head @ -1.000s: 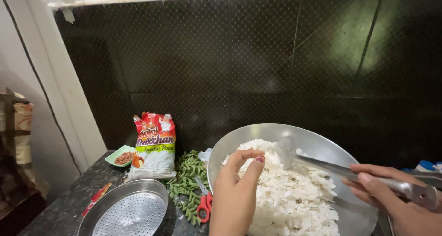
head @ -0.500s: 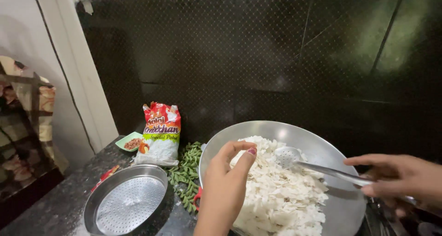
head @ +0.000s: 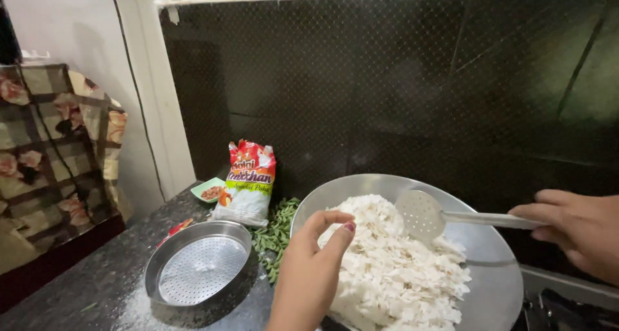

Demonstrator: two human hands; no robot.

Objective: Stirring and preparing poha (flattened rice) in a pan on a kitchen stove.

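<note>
Your left hand [head: 309,276] is nearest, rising from the bottom edge with thumb and fingertips [head: 347,229] drawn together in a pinch right at the near side of the flakes [head: 393,266]. Can't tell whether any flakes are actually caught between them. The flakes are a white, dry-looking heap filling the left and middle of the steel pan [head: 496,273], piled above the rim on the near side.

Handling, as a judgement: the flakes look very light, thin and brittle, so they'd crumble under pressure and spill off the heap easily. Take small loose pinches from the top, not a squeeze. For bulk, use the skimmer.

Left of the pan on the dark counter [head: 84,286] sits a round steel sieve [head: 198,266], with white dust scattered just in front of it.

Your right hand [head: 577,231] comes in from the right edge, fingers curled around the handle end of the skimmer [head: 419,215]. Its perforated disc is tilted up, resting against the far side of the heap. The handle is thin, smooth metal and likely slippery, so hold it well back.

Between sieve and pan lie green leaves [head: 277,234]. Behind them a red-and-white packet [head: 250,182] stands upright against the black wall, with a small green dish [head: 209,190] just beside it. A patterned cloth [head: 51,150] hangs far left.
</note>
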